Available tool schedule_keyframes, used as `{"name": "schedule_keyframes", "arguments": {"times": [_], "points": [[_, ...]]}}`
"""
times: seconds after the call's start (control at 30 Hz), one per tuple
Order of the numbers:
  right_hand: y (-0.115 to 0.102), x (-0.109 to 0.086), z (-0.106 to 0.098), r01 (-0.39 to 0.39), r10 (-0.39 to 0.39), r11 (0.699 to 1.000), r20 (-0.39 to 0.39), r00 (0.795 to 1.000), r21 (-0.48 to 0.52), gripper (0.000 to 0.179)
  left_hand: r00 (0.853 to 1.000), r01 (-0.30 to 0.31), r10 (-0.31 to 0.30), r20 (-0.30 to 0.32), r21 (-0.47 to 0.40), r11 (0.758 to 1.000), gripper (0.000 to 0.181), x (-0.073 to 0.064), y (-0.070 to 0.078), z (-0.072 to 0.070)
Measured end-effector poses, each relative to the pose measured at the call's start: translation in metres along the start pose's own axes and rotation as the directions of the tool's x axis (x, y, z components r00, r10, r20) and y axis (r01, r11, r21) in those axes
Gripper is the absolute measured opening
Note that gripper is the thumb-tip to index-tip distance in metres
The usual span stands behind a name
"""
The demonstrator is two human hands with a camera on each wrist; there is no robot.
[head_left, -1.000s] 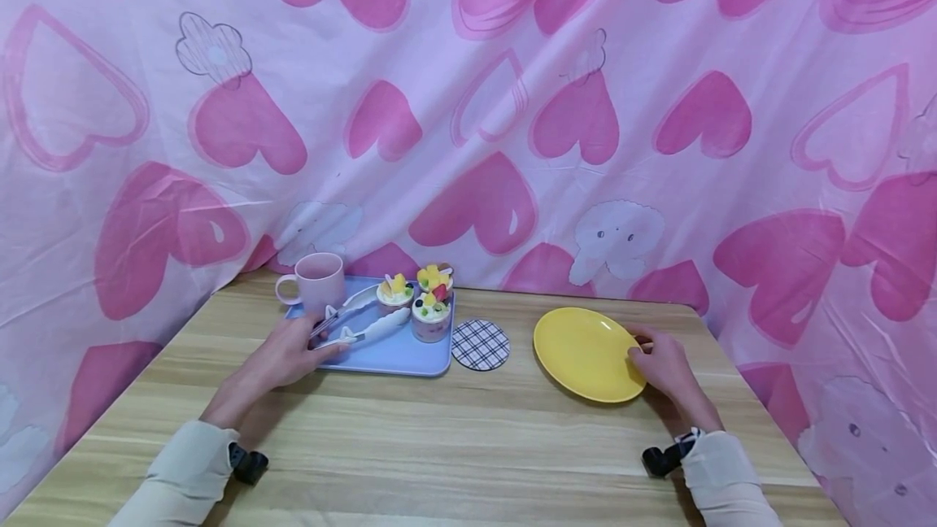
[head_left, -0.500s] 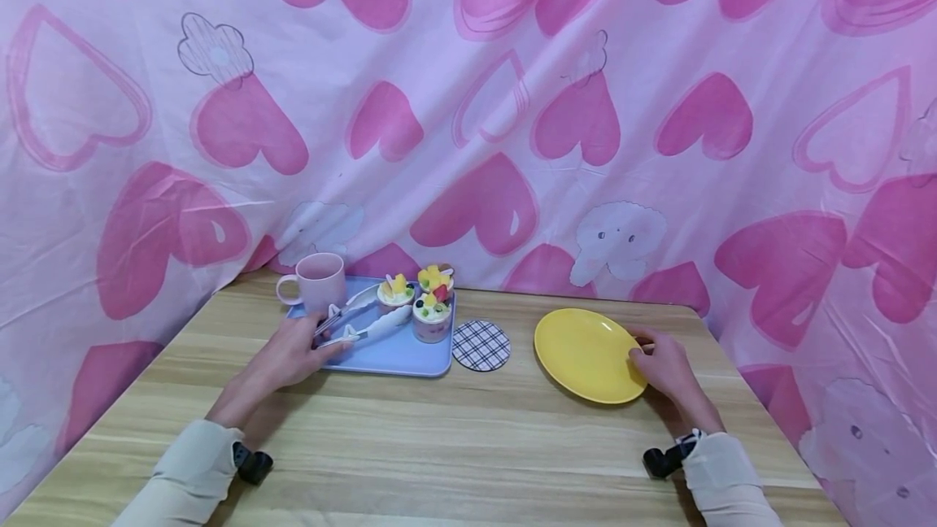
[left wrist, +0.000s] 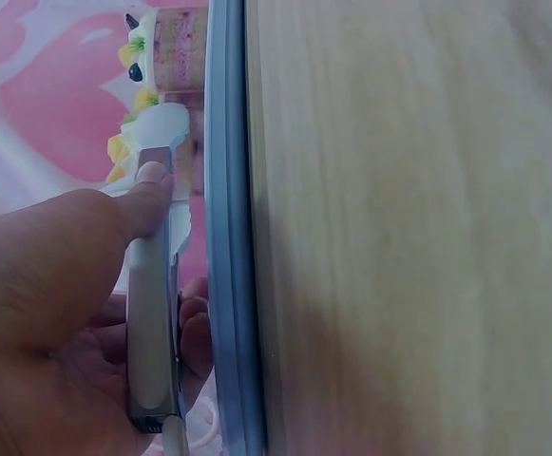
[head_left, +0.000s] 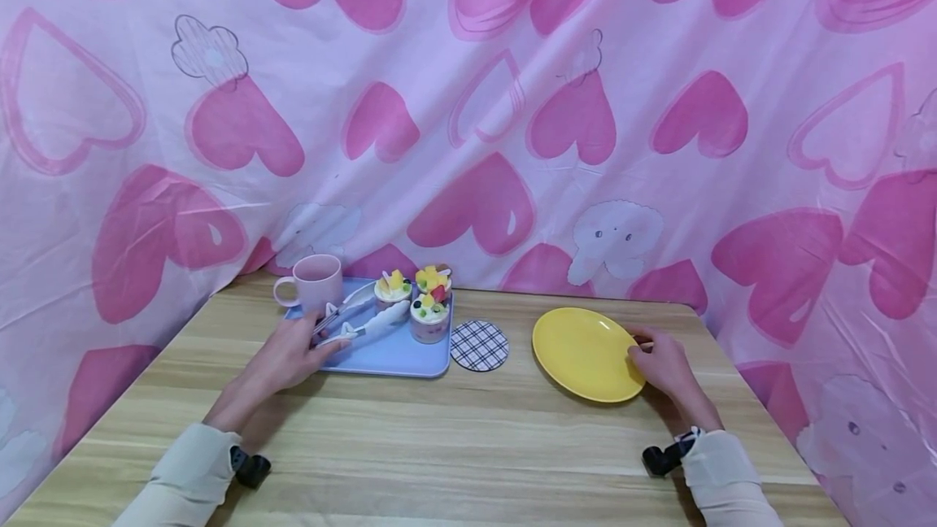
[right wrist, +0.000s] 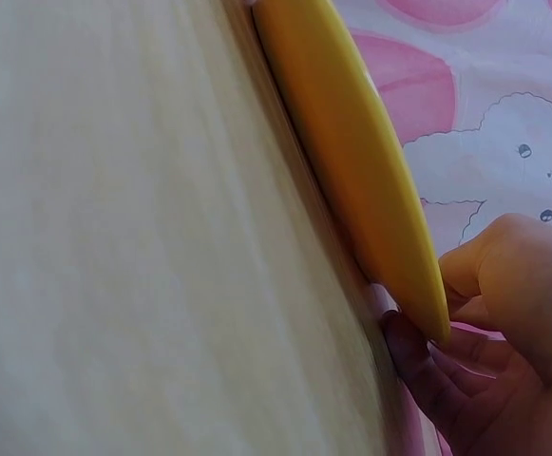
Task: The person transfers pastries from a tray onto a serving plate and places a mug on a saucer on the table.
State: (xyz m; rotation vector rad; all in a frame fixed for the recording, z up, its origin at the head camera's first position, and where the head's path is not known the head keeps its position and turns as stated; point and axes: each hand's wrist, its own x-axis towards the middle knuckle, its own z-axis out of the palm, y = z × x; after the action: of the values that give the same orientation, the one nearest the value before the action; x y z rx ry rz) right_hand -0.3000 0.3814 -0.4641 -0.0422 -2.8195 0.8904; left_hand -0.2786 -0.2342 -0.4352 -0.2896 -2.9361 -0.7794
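Observation:
My left hand (head_left: 287,352) grips metal tongs (head_left: 384,320) with pale, scalloped tips. The tongs are spread apart over a light blue tray (head_left: 395,366), their tips pointing at the dessert cups. In the left wrist view, the thumb lies along one arm of the tongs (left wrist: 150,332) and the other fingers come round the far side. On the right, my right hand (head_left: 664,364) pinches the right rim of a yellow plate (head_left: 586,354). The right wrist view has the thumb and fingers on opposite faces of the plate's edge (right wrist: 361,152). Part of the left fingers is hidden in the head view.
Fruit-topped dessert cups (head_left: 429,325) stand together at the tray's right end. A pink mug (head_left: 319,283) is at its back left. Between tray and plate lies a round checked coaster (head_left: 479,346). A pink heart-patterned cloth (head_left: 468,120) hangs behind the wooden table (head_left: 454,446).

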Motion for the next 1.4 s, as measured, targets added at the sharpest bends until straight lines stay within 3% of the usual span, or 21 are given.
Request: {"name": "schedule_keyframes", "arguments": {"times": [0.67,1.1,1.4], "points": [[-0.004,-0.002,-0.003,-0.03,0.03,0.999,0.019,0.999,0.013,0.043,0.997,0.042,-0.039,-0.067,0.042,0.998,0.078,-0.002,0.007,-0.005],[-0.001,-0.002,-0.003,-0.018,0.018,1.0,0.016,1.0,0.011,0.042,0.989,0.006,-0.001,-0.151,0.036,0.999,0.086,-0.004,0.015,-0.012],[0.0,-0.001,-0.003,-0.022,0.022,1.0,0.012,1.0,0.014,0.042,0.986,0.005,0.001,-0.166,0.033,0.999,0.084,-0.005,0.024,-0.014]]}}
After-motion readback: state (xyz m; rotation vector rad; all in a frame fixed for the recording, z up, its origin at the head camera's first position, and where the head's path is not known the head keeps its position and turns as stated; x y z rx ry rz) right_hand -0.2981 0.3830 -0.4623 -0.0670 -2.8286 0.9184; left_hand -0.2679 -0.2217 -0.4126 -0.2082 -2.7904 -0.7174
